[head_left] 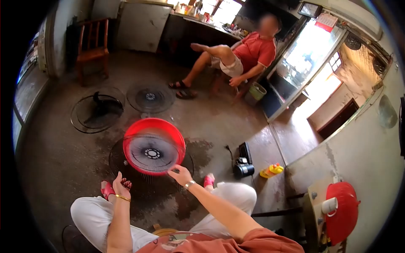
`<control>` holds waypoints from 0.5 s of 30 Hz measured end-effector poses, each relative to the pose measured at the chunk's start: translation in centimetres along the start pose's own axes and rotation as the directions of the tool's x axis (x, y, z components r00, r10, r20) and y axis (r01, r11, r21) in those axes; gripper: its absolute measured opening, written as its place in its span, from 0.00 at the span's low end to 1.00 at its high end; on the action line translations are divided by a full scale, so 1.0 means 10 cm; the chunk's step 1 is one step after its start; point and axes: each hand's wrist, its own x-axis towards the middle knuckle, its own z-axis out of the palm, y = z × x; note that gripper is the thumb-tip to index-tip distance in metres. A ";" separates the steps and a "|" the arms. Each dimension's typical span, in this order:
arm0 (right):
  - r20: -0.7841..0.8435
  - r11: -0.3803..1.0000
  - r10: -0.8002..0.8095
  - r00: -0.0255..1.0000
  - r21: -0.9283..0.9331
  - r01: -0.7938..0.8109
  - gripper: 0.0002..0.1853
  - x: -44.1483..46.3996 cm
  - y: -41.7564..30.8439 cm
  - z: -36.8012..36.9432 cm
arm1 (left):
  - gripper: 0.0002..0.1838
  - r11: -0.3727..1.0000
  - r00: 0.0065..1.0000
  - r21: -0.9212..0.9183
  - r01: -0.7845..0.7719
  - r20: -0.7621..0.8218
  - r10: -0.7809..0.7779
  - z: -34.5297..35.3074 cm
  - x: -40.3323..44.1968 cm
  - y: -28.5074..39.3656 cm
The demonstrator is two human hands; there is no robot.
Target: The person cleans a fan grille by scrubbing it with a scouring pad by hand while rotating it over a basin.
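A round wire fan grille (137, 146) with a pale ringed centre lies tilted over a red basin (148, 122) on the floor in front of me. At the basin's near right edge, my right hand (181, 175) is closed on the grille's rim, thumb and fingers pinched together. My left hand (123, 185) is left of the basin, near the grille's outer edge. Its thumb points up, apart from the loosely curled fingers, and nothing shows in it. The grille's wires look partly blurred.
Further fan grilles (150, 96) lie beyond the basin, one with a dark part (99, 110). A person (255, 50) sits at the back. A black motor-like part (244, 170) and a yellow bottle (271, 170) are at right. A wooden chair (92, 50) stands back left.
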 end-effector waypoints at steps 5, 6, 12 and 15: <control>0.040 0.960 0.214 0.976 0.178 -0.217 0.09 -0.28 0.03 -0.21 | 0.27 0.978 0.977 -0.011 0.208 0.037 -0.208 -0.07 -0.39 -0.57; 0.046 0.961 0.210 0.977 0.177 -0.215 0.09 -0.29 0.03 -0.20 | 0.27 0.980 0.979 -0.032 0.199 0.045 -0.197 -0.07 -0.33 -0.63; 0.045 0.999 0.041 0.998 0.027 -0.042 0.08 -0.42 -0.04 -0.23 | 0.24 0.998 0.969 -0.053 -0.042 0.242 0.054 -0.10 -0.09 -0.65; 0.136 0.979 -0.058 0.989 0.201 0.029 0.07 -0.45 -0.20 -0.36 | 0.18 0.986 0.980 -0.134 0.095 0.187 -0.069 0.07 -0.54 -0.40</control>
